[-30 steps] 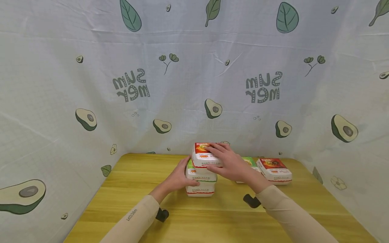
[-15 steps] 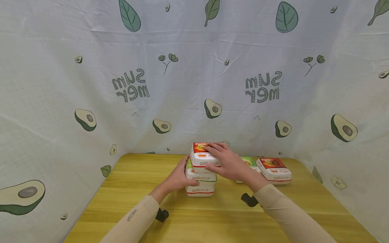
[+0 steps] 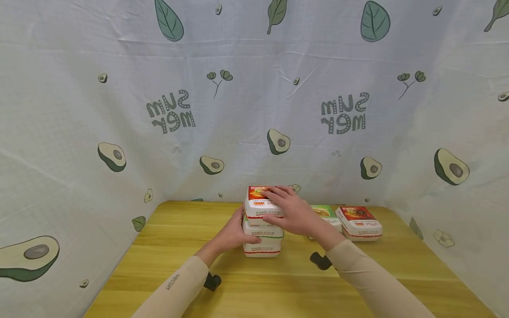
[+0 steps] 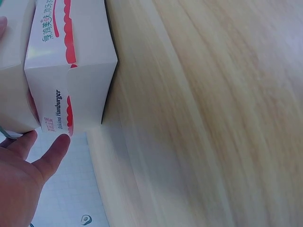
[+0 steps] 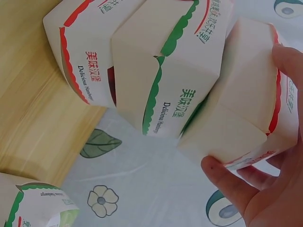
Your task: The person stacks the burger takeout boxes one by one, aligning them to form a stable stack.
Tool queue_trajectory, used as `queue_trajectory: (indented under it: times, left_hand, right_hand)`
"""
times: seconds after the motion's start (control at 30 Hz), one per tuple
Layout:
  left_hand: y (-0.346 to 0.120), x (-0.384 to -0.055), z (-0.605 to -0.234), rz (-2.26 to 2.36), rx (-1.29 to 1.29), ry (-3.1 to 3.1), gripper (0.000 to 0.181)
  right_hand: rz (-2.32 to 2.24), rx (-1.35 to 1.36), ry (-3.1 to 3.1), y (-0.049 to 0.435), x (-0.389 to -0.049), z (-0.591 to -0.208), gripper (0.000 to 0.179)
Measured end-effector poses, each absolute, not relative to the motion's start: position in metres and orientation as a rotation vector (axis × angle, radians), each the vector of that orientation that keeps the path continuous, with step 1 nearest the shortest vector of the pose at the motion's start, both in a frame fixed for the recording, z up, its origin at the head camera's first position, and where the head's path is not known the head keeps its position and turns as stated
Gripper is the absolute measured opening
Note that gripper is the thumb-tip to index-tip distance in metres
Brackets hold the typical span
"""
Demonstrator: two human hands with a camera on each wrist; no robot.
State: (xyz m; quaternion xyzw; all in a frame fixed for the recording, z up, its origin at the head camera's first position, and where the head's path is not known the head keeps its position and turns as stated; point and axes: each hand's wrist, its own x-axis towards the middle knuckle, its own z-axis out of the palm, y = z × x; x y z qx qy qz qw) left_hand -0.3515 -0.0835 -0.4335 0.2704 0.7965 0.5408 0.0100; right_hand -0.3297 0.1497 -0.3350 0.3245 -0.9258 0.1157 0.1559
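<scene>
Three white burger boxes stand stacked near the table's back. The bottom box (image 3: 262,250) has red trim, as does the top box (image 3: 258,212) with its red lid. Between them is a green-trimmed box (image 5: 137,71). My right hand (image 3: 296,214) grips the top box from the right, fingers over its lid and thumb along its front. In the right wrist view that box sits slightly turned on the green-trimmed one. My left hand (image 3: 230,232) grips the stack's left side, thumb across the front of the middle box. Its fingertips reach the bottom box's side in the left wrist view.
Right of the stack, a green-lidded burger box (image 3: 324,212) and a red-lidded burger box (image 3: 359,225) stand side by side on the wooden table (image 3: 159,265). A printed avocado curtain (image 3: 238,110) hangs behind the table and along its sides.
My right hand has slid the top box a little left, more squarely over the green-trimmed box. My left hand stays in place on the stack.
</scene>
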Motion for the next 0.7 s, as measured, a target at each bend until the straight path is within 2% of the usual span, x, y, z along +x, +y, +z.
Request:
queue_trajectory:
  times: [0.7]
  left_hand:
    - [-0.0834, -0.349, -0.4349, 1.718, 0.817, 2.457, 0.093]
  right_hand:
    - [0.311, 0.91, -2.658, 0.1414, -0.3282, -0.3343, 0.075]
